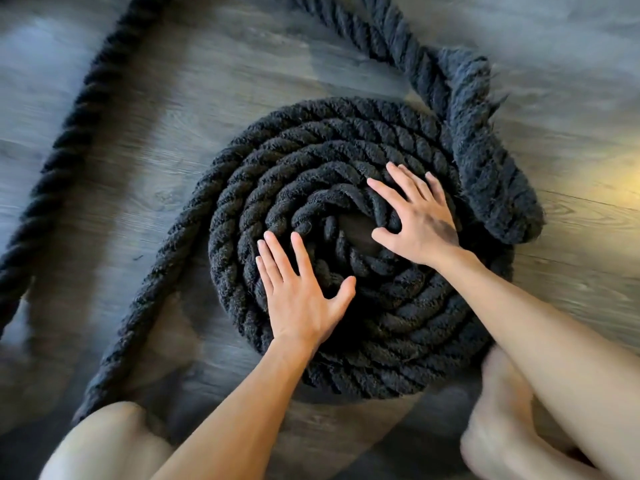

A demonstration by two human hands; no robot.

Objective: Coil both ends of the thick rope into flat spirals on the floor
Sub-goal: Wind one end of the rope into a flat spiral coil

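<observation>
Grey wood-grain plank floor (207,81), warm yellow light patch at its right edge (623,181), bare knee (114,434) lower left, blurred bare foot (498,427) lower right.

An indoor room, seemingly a home: grey wood-grain plank floor (207,81), a bare foot (498,420) on it.

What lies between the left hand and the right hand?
Head view: between left hand and right hand lie the innermost turns of the rope spiral, around a centre gap.

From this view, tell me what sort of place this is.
Likely an indoor room, perhaps a home or gym: grey wood-look plank floor, a thick black rope coiled on it, and warm light pooling at the right edge.
</observation>
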